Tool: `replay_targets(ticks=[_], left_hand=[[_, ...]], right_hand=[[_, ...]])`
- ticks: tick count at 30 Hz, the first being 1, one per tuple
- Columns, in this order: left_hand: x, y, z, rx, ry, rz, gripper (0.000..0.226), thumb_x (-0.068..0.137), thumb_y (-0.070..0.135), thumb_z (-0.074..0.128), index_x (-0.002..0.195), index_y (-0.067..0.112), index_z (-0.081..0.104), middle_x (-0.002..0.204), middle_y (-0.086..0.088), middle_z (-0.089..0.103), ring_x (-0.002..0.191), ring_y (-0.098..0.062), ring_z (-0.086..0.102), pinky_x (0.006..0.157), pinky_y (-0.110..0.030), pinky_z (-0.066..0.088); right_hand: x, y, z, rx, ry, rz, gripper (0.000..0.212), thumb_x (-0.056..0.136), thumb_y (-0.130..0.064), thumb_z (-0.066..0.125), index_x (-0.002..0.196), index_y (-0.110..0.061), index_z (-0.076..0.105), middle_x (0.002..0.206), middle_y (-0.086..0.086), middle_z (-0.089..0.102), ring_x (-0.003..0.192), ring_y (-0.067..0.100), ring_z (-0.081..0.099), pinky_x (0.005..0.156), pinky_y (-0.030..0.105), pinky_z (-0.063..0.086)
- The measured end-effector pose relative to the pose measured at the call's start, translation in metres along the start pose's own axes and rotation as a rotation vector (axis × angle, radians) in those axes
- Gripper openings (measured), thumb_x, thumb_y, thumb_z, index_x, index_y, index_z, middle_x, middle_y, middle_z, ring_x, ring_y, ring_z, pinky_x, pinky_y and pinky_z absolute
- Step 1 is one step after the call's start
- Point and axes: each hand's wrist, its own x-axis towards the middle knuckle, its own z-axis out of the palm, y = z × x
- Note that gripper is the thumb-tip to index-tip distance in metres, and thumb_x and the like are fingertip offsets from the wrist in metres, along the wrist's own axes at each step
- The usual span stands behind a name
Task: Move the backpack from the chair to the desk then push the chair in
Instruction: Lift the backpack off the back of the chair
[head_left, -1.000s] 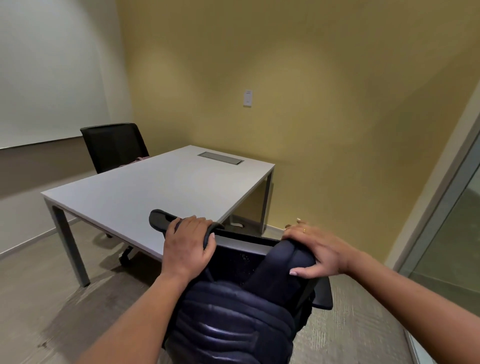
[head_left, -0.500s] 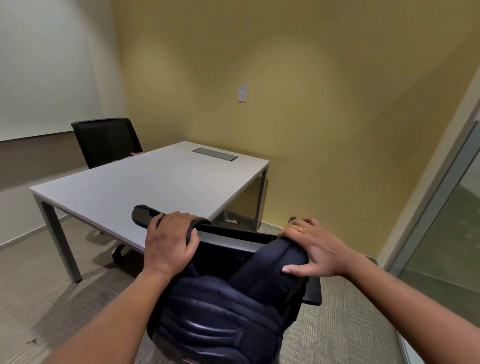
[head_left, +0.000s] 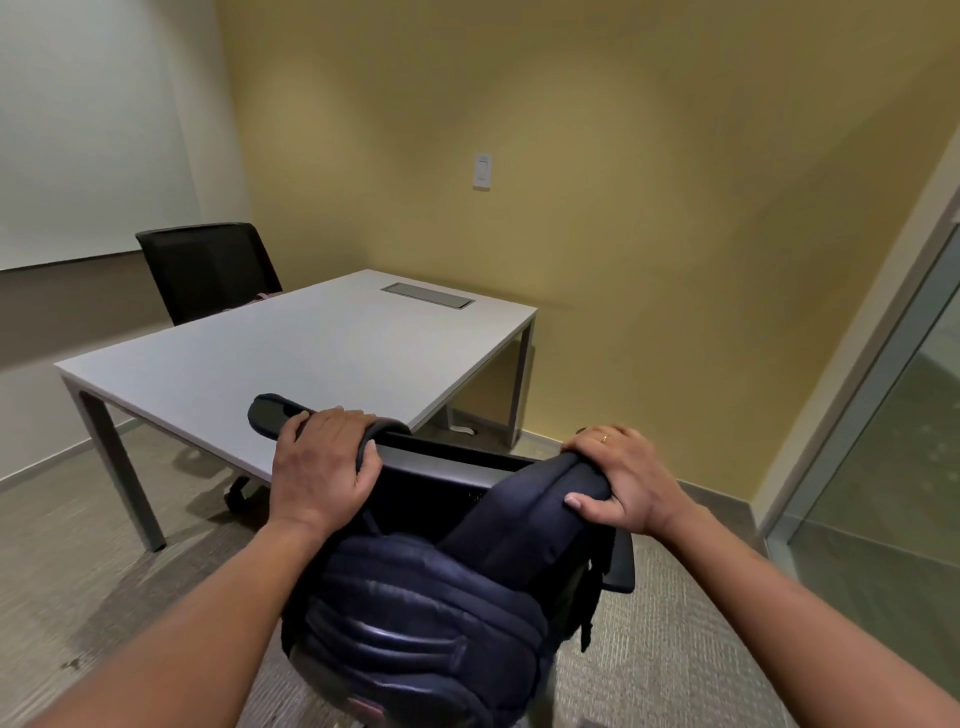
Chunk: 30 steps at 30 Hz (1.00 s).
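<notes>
A dark navy backpack (head_left: 415, 623) rests on a black office chair whose backrest top (head_left: 447, 460) and right armrest (head_left: 621, 566) show around it; the seat is hidden. My left hand (head_left: 322, 467) is closed around a padded shoulder strap (head_left: 265, 408) that sticks up to the left. My right hand (head_left: 618, 480) clasps the other padded strap at the backpack's top right. The white desk (head_left: 311, 353) stands just beyond the chair, its near edge behind my left hand.
A second black chair (head_left: 208, 270) sits at the desk's far side against the left wall. A grey cable flap (head_left: 428, 295) is set into the desktop. A glass partition (head_left: 909, 441) runs along the right. Carpeted floor lies on both sides of the chair.
Both hands keep their hold on the straps. The chair with the backpack has shifted slightly left along the desk's near edge, and the view has moved a little.
</notes>
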Motion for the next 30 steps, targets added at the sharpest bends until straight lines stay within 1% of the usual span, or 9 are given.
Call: replay_targets(ticks=[2,5,7,10,12,14,18,23,30], left_hand=[[0.000,0.000,-0.001,0.003,-0.002,0.001,0.042,0.079,0.030,0.034,0.095,0.010,0.068,0.092,-0.006,0.071,0.094,-0.027,0.066,0.090,-0.042,0.035],[-0.001,0.002,-0.001,-0.005,-0.008,-0.002,0.044,0.079,0.030,0.033,0.095,0.009,0.068,0.093,-0.008,0.071,0.095,-0.028,0.066,0.089,-0.044,0.040],[-0.001,0.004,-0.002,-0.012,-0.008,-0.007,0.044,0.079,0.030,0.032,0.095,0.009,0.068,0.092,-0.008,0.071,0.095,-0.028,0.066,0.089,-0.046,0.041],[-0.001,0.005,-0.002,-0.022,-0.013,-0.008,0.045,0.080,0.030,0.031,0.096,0.008,0.067,0.094,-0.008,0.071,0.096,-0.028,0.065,0.091,-0.047,0.039],[-0.002,0.004,-0.001,-0.016,-0.019,-0.004,0.046,0.080,0.031,0.031,0.097,0.008,0.067,0.095,-0.008,0.071,0.097,-0.028,0.065,0.091,-0.047,0.039],[-0.002,0.003,-0.002,-0.015,-0.027,-0.003,0.046,0.080,0.031,0.030,0.097,0.008,0.067,0.095,-0.008,0.071,0.097,-0.028,0.064,0.092,-0.048,0.039],[-0.002,0.003,-0.003,-0.025,-0.024,0.002,0.046,0.080,0.032,0.030,0.097,0.009,0.067,0.094,-0.007,0.070,0.096,-0.027,0.064,0.093,-0.047,0.039],[-0.001,0.001,-0.004,-0.056,-0.046,0.013,0.045,0.081,0.034,0.029,0.097,0.012,0.065,0.094,-0.005,0.069,0.095,-0.026,0.063,0.093,-0.045,0.038],[0.007,-0.007,-0.011,-0.073,-0.147,0.041,0.058,0.077,0.046,0.021,0.100,0.016,0.065,0.101,-0.001,0.069,0.100,-0.024,0.059,0.092,-0.041,0.037]], right_hand=[[-0.003,-0.006,-0.001,-0.085,0.047,0.046,0.069,0.073,-0.069,0.031,0.081,-0.008,0.062,0.073,0.007,0.065,0.071,0.027,0.061,0.072,0.036,0.034],[-0.015,-0.021,-0.006,-0.210,0.153,0.106,0.078,0.078,-0.074,0.019,0.068,-0.008,0.057,0.061,0.005,0.057,0.060,0.024,0.052,0.063,0.034,0.025],[-0.027,-0.029,-0.010,-0.261,0.168,0.134,0.081,0.077,-0.077,0.017,0.072,-0.008,0.059,0.064,0.005,0.060,0.063,0.025,0.052,0.064,0.035,0.027],[-0.042,-0.030,-0.012,-0.266,0.056,0.145,0.084,0.076,-0.079,0.022,0.105,-0.011,0.062,0.099,0.006,0.069,0.092,0.028,0.058,0.082,0.040,0.032],[-0.049,-0.027,-0.012,-0.153,-0.032,0.134,0.086,0.075,-0.080,0.027,0.129,-0.015,0.047,0.129,0.003,0.057,0.121,0.023,0.046,0.102,0.045,0.024],[-0.054,-0.027,-0.013,-0.018,-0.082,0.147,0.090,0.073,-0.080,0.033,0.138,-0.018,0.035,0.141,0.000,0.044,0.133,0.017,0.033,0.111,0.046,0.018],[-0.051,-0.032,-0.014,0.024,-0.061,0.177,0.089,0.072,-0.081,0.035,0.131,-0.015,0.044,0.129,0.006,0.051,0.120,0.023,0.043,0.106,0.044,0.028],[-0.045,-0.046,-0.012,0.015,0.038,0.229,0.083,0.073,-0.078,0.035,0.111,-0.007,0.055,0.103,0.011,0.058,0.094,0.024,0.049,0.081,0.036,0.040],[-0.041,-0.078,-0.005,-0.010,0.217,0.349,0.060,0.068,-0.058,0.051,0.093,-0.004,0.056,0.087,0.006,0.053,0.082,0.021,0.044,0.069,0.034,0.039]])
